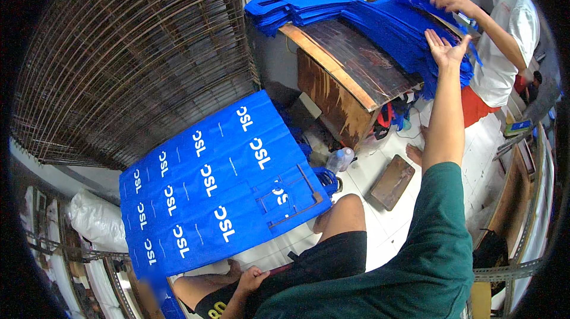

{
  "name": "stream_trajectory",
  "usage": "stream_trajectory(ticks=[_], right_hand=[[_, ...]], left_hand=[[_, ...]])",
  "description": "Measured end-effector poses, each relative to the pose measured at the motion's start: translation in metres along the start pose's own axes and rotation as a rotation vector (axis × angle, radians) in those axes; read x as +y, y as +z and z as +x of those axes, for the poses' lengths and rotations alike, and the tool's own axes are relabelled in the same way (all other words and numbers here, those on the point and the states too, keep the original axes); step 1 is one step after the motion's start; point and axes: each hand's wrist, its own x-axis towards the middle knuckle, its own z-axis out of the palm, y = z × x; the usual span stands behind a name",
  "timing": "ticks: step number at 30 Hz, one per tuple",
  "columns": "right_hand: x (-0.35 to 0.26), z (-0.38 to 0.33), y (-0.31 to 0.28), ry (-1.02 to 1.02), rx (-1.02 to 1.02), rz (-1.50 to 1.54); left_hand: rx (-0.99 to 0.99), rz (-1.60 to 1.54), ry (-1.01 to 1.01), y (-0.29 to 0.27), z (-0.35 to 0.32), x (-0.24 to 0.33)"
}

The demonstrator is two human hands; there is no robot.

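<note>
The right hand (446,50), fingers spread wide, reaches the blue cloth bags (409,34): soft, light, floppy; grab an edge. The left hand (252,279) rests curled on the knee.

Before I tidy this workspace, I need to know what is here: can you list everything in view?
Printed bags: a laid-out spread, blue with white lettering, lower left.
Stacked bags: a pile, blue, on the bench top.
Wooden bench: one, brown, upper centre.
Slatted rack: one, dark brown, upper left.
Plastic bottle: one, clear, on the floor by the bench.
Wooden board: one, brown, on the white tiles.
Co-worker: one, white shirt, upper right.
Left hand: near the spread's lower edge.
Right hand: open, raised toward the pile.
</note>
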Motion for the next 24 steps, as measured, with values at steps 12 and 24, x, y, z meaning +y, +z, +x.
stream_trajectory(ticks=[12,24], right_hand=[[0.044,0.008,0.005,-0.003,0.05,-0.442],[0.062,-0.301,0.031,0.137,-0.114,-0.752]], left_hand=[[-0.06,-0.122,0.02,-0.007,0.009,0.025],[-0.921,-1.762,0.109,-0.033,0.044,0.213]])
